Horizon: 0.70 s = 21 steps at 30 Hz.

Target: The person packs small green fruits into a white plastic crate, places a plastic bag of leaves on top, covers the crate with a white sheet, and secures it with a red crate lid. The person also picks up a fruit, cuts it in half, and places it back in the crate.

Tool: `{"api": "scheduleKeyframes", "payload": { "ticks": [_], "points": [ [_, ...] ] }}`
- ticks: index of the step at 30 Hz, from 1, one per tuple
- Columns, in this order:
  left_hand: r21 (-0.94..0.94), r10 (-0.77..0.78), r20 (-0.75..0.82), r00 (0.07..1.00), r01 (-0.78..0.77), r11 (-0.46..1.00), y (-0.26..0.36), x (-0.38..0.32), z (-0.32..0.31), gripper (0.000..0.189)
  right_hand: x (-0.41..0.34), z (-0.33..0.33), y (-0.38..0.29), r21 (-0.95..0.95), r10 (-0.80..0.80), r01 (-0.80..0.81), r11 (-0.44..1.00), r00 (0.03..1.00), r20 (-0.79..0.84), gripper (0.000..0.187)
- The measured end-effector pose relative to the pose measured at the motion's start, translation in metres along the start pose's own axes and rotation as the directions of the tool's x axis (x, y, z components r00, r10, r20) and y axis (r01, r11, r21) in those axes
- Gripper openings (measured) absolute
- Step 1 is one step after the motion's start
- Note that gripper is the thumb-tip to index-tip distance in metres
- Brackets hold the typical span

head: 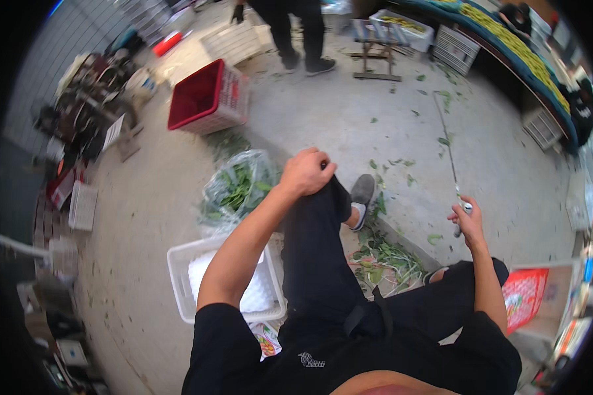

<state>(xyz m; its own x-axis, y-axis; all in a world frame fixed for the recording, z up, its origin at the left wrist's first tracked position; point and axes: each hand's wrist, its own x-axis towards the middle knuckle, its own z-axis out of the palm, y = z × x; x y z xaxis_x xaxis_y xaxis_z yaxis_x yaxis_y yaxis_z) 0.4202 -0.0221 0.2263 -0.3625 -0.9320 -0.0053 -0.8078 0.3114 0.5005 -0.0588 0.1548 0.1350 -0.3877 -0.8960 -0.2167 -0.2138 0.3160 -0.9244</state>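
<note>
My left hand [306, 170] rests on my left knee, its fingers curled around something small and dark that I cannot identify. On the right, my right hand [467, 219] grips the handle of a long thin metal rod [447, 133], which points away over the floor. Beside my left leg stands a clear plastic bag of green leaves [237, 190]. Nearer to me is a white plastic basket [178, 291] holding white padded material [205, 269]. Between my feet lies a heap of green leaves and stems [390, 264].
A red-lined crate [207, 103] stands ahead on the left. Another person [301, 24] stands beyond it, near a small folding stool [379, 54]. A long table [519, 54] with green produce curves along the right. Loose leaves dot the concrete floor. Machinery [89, 103] is at the left.
</note>
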Motion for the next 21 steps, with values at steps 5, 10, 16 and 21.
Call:
{"api": "scheduleKeyframes", "payload": {
  "ticks": [5, 10, 16, 21],
  "points": [
    [-0.032, 0.042, 0.004, 0.999, -0.042, 0.999, 0.025, 0.003, 0.003, 0.034, -0.033, 0.0, -0.029, 0.344, 0.108, -0.044, 0.938, 0.98, -0.169, 0.054],
    [-0.011, 0.114, 0.003, 0.993, -0.114, 0.993, 0.045, 0.015, 0.019, 0.033, -0.055, -0.028, -0.028, 0.481, 0.104, -0.059, 0.875, 0.992, -0.068, 0.057],
    [0.014, 0.204, 0.015, 0.979, -0.205, 0.979, 0.079, 0.025, 0.033, 0.032, -0.08, -0.048, -0.002, 0.551, 0.104, -0.04, 0.834, 0.991, -0.085, 0.058],
    [0.093, 0.238, 0.083, 0.968, -0.245, 0.965, 0.107, 0.035, 0.043, 0.032, -0.091, -0.057, 0.005, 0.549, 0.139, -0.043, 0.835, 0.981, -0.135, 0.054]
  ]
}}
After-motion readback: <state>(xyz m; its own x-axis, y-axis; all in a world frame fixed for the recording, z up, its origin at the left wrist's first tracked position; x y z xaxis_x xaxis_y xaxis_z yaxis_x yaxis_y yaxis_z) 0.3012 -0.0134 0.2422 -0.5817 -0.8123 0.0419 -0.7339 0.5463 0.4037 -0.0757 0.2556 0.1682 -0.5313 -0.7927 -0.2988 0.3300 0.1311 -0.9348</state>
